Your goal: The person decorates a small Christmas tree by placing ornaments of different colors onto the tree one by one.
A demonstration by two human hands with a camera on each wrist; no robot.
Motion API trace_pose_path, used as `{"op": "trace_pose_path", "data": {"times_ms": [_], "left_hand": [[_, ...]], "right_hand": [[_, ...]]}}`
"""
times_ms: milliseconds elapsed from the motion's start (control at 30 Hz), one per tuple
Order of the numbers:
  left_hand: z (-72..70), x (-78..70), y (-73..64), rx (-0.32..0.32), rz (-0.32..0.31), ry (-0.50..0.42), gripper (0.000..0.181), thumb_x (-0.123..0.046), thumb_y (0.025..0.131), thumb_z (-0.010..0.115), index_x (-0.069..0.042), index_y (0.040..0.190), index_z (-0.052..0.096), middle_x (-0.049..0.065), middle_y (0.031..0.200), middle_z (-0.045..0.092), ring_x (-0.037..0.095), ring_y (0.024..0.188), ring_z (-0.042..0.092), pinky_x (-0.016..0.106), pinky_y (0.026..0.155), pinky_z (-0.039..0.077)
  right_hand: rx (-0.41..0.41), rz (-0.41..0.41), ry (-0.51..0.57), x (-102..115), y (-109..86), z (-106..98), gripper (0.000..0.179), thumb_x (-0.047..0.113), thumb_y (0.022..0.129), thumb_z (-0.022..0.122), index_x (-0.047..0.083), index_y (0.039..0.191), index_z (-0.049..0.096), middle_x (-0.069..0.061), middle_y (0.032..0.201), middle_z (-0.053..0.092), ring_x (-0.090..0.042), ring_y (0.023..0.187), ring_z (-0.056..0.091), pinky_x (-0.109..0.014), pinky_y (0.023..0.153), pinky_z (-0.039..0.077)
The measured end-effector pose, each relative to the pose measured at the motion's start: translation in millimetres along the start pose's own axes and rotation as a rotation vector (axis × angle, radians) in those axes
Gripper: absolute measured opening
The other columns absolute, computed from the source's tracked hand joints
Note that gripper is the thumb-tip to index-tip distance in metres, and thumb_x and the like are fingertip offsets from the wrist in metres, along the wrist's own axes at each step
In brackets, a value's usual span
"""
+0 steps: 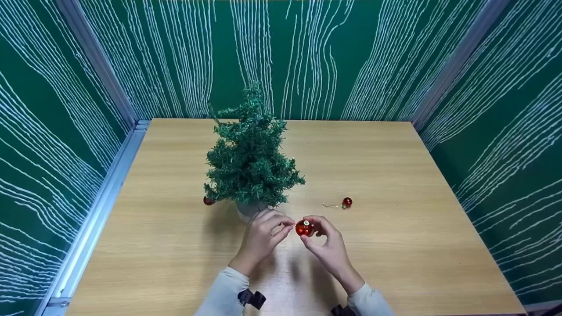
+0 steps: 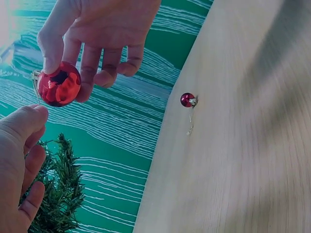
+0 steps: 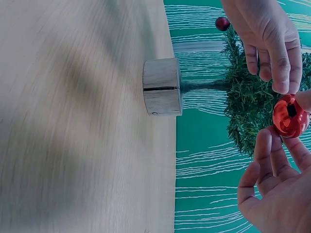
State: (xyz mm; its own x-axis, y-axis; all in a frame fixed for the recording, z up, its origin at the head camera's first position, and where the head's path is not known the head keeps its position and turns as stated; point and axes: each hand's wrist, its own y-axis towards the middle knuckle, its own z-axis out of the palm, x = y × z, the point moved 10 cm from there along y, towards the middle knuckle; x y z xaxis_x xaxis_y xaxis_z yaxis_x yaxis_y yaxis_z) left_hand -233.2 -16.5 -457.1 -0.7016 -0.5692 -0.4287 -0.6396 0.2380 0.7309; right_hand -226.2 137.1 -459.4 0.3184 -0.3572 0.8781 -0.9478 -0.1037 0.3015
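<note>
My right hand point(image 1: 327, 243) holds a shiny red bauble point(image 1: 303, 228) between thumb and fingers, above the table in front of the small artificial Christmas tree point(image 1: 252, 162). Thumb and forefinger of my left hand point(image 1: 263, 235) pinch the thin hanging loop at the bauble's cap, plain in the left wrist view, where the bauble point(image 2: 59, 85) hangs between both hands. Behind the hands stands the tree's pale round wooden base point(image 3: 163, 87). A dark red bauble point(image 3: 222, 24) is at the edge of the lower branches on the left side.
A smaller red bauble point(image 1: 347, 202) lies on the wooden table point(image 1: 395, 245) to the right of the tree, its gold string stretched out leftward. Green walls point(image 1: 307, 52) with white wavy lines enclose the table at the back and both sides.
</note>
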Motion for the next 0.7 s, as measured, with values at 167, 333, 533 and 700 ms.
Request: {"op": "trace_pose_path", "data": {"times_ms": [167,333,533,700], "left_hand": [[-1.1,-1.4,0.9,0.005,0.001,0.0,0.012,-0.017,0.08,0.08,-0.02,0.09,0.073,-0.008,0.091,0.07,0.01,0.09,0.064,0.028,0.085,0.05],[-3.6,-3.5,2.3,0.007,0.003,-0.003,0.009,-0.015,0.082,0.076,-0.018,0.089,0.071,-0.007,0.091,0.068,0.01,0.088,0.062,0.026,0.085,0.05],[-7.4,-7.6,6.0,-0.016,0.025,-0.02,0.005,-0.02,0.089,0.065,-0.016,0.086,0.066,-0.007,0.086,0.064,0.008,0.082,0.059,0.026,0.078,0.05],[-10.9,-10.5,9.9,-0.021,0.026,-0.033,0.007,-0.021,0.09,0.063,-0.016,0.086,0.066,-0.006,0.086,0.065,0.008,0.081,0.06,0.026,0.077,0.051]], "right_hand": [[0.005,0.007,-0.002,-1.6,-0.3,0.5,0.038,-0.002,0.077,0.077,-0.001,0.113,0.065,-0.004,0.096,0.069,-0.015,0.081,0.061,-0.039,0.076,0.048],[-0.003,0.004,-0.012,-25.2,0.3,5.5,0.04,-0.004,0.076,0.077,0.002,0.114,0.065,-0.004,0.095,0.069,-0.016,0.081,0.061,-0.038,0.076,0.048],[-0.011,-0.038,-0.014,-41.4,-0.9,10.3,0.043,0.0,0.075,0.08,0.011,0.114,0.066,0.004,0.097,0.069,-0.011,0.081,0.06,-0.035,0.074,0.048],[0.006,-0.079,-0.008,-43.1,-3.2,14.9,0.041,0.005,0.076,0.081,0.015,0.113,0.067,0.006,0.098,0.068,-0.009,0.081,0.06,-0.034,0.072,0.047]]}}
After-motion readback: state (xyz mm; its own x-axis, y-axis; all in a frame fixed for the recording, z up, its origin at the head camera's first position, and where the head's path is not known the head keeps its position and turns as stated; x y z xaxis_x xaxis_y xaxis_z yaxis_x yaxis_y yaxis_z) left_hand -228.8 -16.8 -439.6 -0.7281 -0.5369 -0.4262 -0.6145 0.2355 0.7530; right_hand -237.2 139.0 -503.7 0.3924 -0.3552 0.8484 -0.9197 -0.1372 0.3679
